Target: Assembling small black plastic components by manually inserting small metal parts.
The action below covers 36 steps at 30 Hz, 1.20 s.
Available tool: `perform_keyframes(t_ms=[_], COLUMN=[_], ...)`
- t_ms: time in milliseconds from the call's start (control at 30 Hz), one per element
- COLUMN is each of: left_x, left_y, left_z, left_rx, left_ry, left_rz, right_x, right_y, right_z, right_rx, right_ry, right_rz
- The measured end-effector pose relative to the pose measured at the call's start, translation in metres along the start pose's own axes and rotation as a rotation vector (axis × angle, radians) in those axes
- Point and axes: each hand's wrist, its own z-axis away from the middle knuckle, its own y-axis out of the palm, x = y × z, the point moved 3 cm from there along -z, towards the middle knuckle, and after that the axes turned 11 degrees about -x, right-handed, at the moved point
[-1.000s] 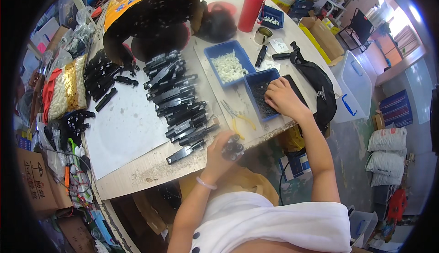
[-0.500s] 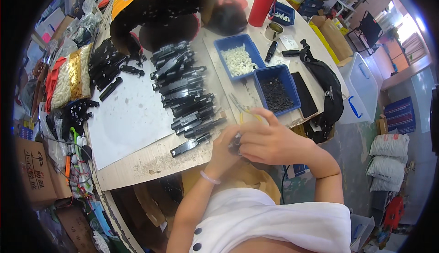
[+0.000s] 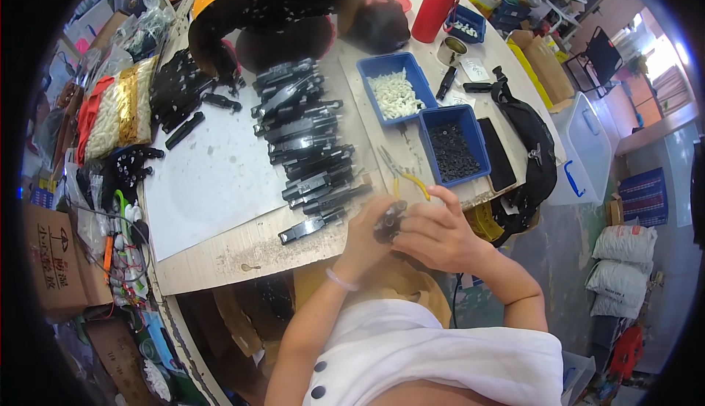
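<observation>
At the front edge of the table, my left hand [image 3: 363,236] is closed around a black plastic piece [image 3: 389,222] with a round end. Against the same piece press the curled fingers of my right hand [image 3: 440,236], its index finger raised a little. My fingers cover much of the piece, so its full shape is hidden. Just beyond them lie pliers with yellow handles [image 3: 416,184], jaws spread. To the left of my hands, a column of black plastic pieces [image 3: 308,142] with shiny strips lies stacked on the table.
Past the pliers are a blue bin of small black parts [image 3: 454,149] and a blue bin of white parts [image 3: 396,98]. A dark phone [image 3: 497,153] and black bag [image 3: 540,156] lie right. White sheet [image 3: 213,186] is left; a red bottle [image 3: 435,6] stands at the back.
The table has shifted slightly rightward in the view. More of the black piece's round end shows between my hands. My right hand sits slightly lower, uncovering more of the pliers' handles.
</observation>
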Motion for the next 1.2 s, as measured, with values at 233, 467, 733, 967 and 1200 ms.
perform_keyframes(t_ms=[233,467,733,967,1200], left_x=[-0.006,-0.006,-0.003,0.006,0.007], left_y=[-0.002,0.001,-0.003,0.001,-0.001], left_z=[-0.002,-0.003,-0.002,0.005,0.007], left_rx=[-0.018,-0.007,0.030,0.055,0.051], left_ry=[0.014,0.028,0.033,-0.005,-0.045], left_rz=[0.010,0.017,-0.004,-0.016,-0.030], right_x=[-0.006,-0.005,-0.092,-0.203,-0.206], right_y=[0.004,0.000,-0.006,0.087,0.111], right_z=[-0.002,-0.003,-0.019,-0.026,-0.057], right_rx=[-0.090,-0.060,-0.108,0.239,0.662], right_ry=[0.194,0.126,0.403,0.519,0.604], right_rz=[-0.173,-0.078,-0.096,0.087,0.146])
